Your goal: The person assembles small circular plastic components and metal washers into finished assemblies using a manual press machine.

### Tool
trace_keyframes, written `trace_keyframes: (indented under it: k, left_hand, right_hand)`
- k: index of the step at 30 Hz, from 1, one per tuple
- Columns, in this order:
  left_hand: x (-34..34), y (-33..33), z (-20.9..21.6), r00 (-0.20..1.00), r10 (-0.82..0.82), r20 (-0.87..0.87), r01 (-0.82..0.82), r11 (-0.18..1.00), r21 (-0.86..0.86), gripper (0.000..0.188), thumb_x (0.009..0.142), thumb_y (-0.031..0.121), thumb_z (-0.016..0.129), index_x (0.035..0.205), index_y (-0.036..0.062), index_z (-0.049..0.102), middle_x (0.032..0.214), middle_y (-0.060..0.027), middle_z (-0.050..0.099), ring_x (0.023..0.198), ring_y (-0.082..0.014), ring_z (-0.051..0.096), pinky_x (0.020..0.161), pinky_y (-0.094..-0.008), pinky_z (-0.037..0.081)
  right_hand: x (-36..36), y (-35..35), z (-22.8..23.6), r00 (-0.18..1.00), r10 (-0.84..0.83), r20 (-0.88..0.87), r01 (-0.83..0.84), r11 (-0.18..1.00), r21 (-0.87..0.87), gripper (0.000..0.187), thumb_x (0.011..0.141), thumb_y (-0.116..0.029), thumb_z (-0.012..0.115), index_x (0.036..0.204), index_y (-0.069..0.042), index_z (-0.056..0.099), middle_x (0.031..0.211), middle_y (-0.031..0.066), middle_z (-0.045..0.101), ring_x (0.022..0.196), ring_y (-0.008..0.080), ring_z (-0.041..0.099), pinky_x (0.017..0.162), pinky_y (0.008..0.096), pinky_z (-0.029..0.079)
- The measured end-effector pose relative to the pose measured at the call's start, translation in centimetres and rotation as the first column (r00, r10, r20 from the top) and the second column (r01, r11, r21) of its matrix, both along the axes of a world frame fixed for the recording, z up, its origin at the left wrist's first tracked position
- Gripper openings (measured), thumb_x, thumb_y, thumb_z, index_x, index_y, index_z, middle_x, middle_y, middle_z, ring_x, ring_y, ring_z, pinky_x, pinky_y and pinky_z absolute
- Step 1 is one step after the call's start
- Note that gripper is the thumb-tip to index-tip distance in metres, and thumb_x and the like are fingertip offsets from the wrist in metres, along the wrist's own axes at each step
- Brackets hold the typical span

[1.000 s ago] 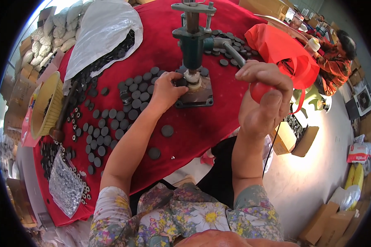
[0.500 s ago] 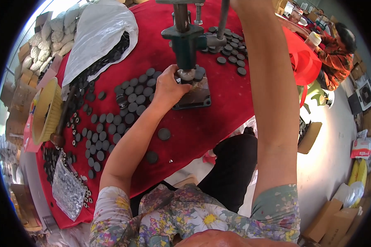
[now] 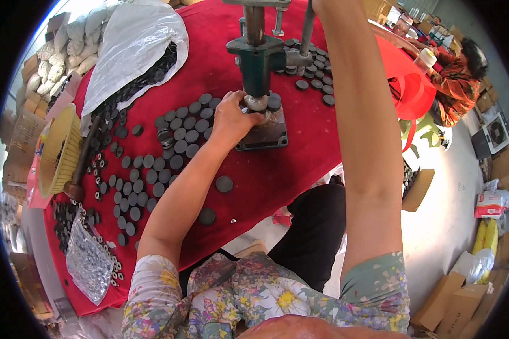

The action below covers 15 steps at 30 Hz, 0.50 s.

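My left hand (image 3: 232,120) reaches to the foot of a dark green hand press (image 3: 257,70), its thumb and fingers closed about a small dark round disc (image 3: 257,109) directly under the press tip. The tip is wrapped in something pale and shiny. Behind and to the right, another grey disc (image 3: 274,102) rests on the press's dark metal base plate (image 3: 263,139). My right forearm (image 3: 365,113) stretches up to the top edge beside the press lever (image 3: 308,28); the fingers of that hand are cut off from view.
Several dark discs (image 3: 176,163) spread over the red tablecloth (image 3: 277,186) left of the press, more behind it. A white sack (image 3: 136,51) spills black parts. At left are a yellow basket (image 3: 62,152), a mallet-like tool (image 3: 75,191) and a clear bag (image 3: 90,265). Another person (image 3: 458,85) sits at right.
The view has shifted slightly. My left hand stays at the disc under the press tip, and my right arm remains raised beside the lever. No object has clearly been moved.
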State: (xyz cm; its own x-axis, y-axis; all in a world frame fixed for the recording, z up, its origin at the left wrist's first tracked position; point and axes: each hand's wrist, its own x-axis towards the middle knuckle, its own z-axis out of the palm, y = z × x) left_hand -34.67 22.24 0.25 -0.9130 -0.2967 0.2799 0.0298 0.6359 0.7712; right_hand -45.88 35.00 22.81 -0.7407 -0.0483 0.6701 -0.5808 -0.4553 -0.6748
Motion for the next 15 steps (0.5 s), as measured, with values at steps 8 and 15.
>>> trace_keyframes:
  k: [8,15]
  left_hand:
    - [1.6,-0.3,0.7,0.999,0.041,-0.018,-0.041,0.999,0.009,0.049,0.063,0.006,0.073,0.110,-0.0024,0.062,0.108,-0.0158,0.059,0.097,-0.0297,0.061,0.086,-0.0365,0.048]
    - [4.1,-2.0,2.9,0.995,0.037,-0.092,-0.021,0.985,0.170,0.037,0.072,-0.002,0.068,0.108,0.0004,0.063,0.102,-0.0057,0.061,0.069,-0.0060,0.055,0.062,-0.0225,0.046]
  right_hand:
    - [8.8,3.9,-4.1,0.962,-0.100,-0.255,0.082,0.993,-0.080,0.032,0.097,-0.032,0.049,0.086,-0.003,0.057,0.066,0.0020,0.049,0.058,0.0112,0.048,0.053,0.0252,0.039]
    - [13.1,7.2,-22.1,0.866,-0.175,-0.468,0.114,0.981,-0.156,0.010,0.089,-0.008,0.046,0.080,-0.005,0.050,0.072,0.0100,0.057,0.075,0.0268,0.058,0.079,0.0422,0.045]
